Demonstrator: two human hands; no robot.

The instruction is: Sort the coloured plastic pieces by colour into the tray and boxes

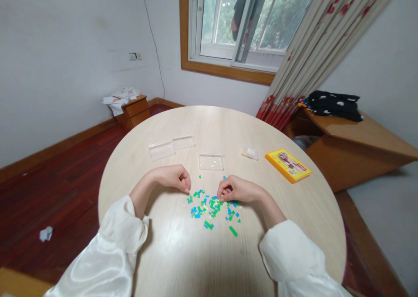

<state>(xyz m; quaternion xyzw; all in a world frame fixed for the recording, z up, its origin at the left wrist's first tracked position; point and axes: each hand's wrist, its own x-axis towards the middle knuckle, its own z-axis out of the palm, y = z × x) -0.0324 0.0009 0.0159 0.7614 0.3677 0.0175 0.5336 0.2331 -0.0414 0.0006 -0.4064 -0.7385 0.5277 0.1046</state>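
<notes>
The scatter of small green and blue bricks (pixel 212 207) lies on the bench (pixel 196 253) just in front of you, between your two hands, with a few pale pieces mixed in; one longer green brick (pixel 233 231) sits a little apart on the near side of the heap. Your right hand (pixel 240 190) rests on the right edge of the scatter; its fingers (pixel 224 195) are curled and pinched close together down among the bricks, though whether they hold one is too small to tell. Your left hand (pixel 171 177) rests on the bench at the left edge of the scatter; its fingers (pixel 185 186) are curled in tight, tips near the outermost bricks, and you cannot see anything between them. Both wrists come out of loose white sleeves (pixel 120 231).

Just beyond the bricks lies a shallow clear tray (pixel 211 162) with a few pale bits in it; further left lie two more clear trays (pixel 171 147), side by side; to the right of the middle tray lies a small clear packet (pixel 250 153), and beyond that a yellow booklet (pixel 288 165), near the bench's right edge.

Away from the bench, a low wooden cabinet (pixel 134 109) carries papers by the left wall; a wooden desk (pixel 355 140) on the right bears dark folded cloth (pixel 336 104); a patterned curtain (pixel 313 48) hangs beside the window (pixel 241 22).
</notes>
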